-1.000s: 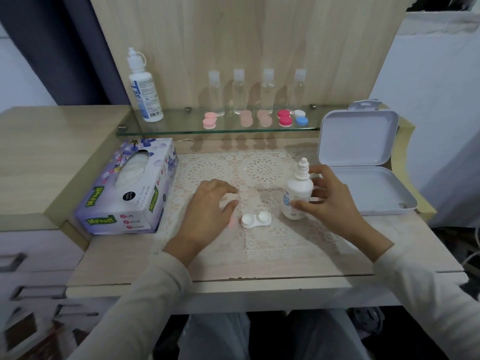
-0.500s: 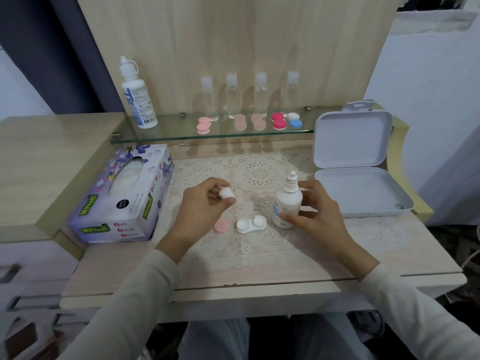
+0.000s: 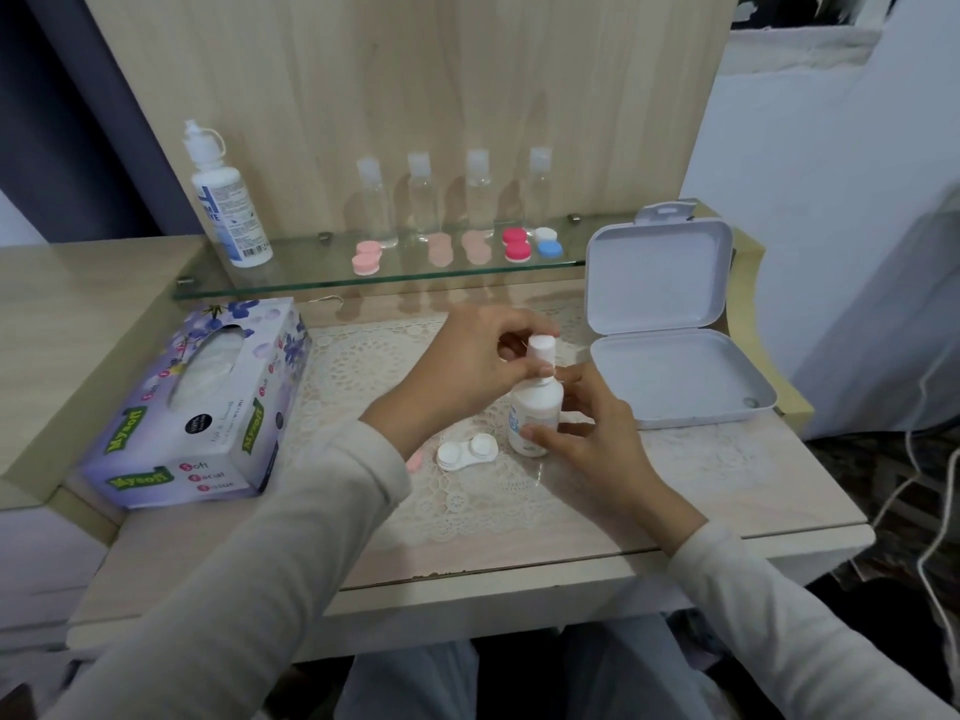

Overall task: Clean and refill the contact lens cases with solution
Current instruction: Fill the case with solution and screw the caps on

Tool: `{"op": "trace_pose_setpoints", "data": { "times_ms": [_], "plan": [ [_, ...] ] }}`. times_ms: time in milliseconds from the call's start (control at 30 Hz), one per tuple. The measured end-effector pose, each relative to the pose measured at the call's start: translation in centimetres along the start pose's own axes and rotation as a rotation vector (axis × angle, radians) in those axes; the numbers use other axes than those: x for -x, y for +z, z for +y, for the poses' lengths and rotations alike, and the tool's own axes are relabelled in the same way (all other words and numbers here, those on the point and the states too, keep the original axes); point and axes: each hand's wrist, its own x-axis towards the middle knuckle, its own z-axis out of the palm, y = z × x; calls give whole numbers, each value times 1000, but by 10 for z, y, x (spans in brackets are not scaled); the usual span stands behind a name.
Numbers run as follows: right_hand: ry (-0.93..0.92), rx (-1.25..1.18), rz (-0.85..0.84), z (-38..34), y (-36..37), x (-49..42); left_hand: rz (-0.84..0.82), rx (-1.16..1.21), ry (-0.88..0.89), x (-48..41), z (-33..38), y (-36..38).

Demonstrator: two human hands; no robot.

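Bottle upright on counter; small smooth plastic, judged light and tippy | right hand wraps its body, the safest hold | left hand pinches cap above it | open lens case just left of right hand

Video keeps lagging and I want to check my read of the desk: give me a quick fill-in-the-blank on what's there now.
1. The left hand pinches a white ___ just above the small bottle.
2. The lens case beside that bottle is coloured ___.
3. The white box at the right has its lid ___.
4. The number of clear bottles on the glass shelf is ___.

Missing words: cap; white; open; four.
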Motion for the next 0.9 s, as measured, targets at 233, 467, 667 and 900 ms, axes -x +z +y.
{"op": "trace_pose_setpoints", "data": {
  "times_ms": [233, 467, 667, 900],
  "plan": [
    [19, 2, -1, 6, 0, -2, -223, -16, -60, -4, 3, -9],
    [15, 31, 0, 5, -1, -3, -62, -72, -58, -8, 5, -5],
    [33, 15, 4, 8, 0, -3, -105, -49, -59, -8, 5, -10],
    [21, 38, -1, 7, -1, -3, -68, -48, -32, -8, 5, -6]
  ]
}}
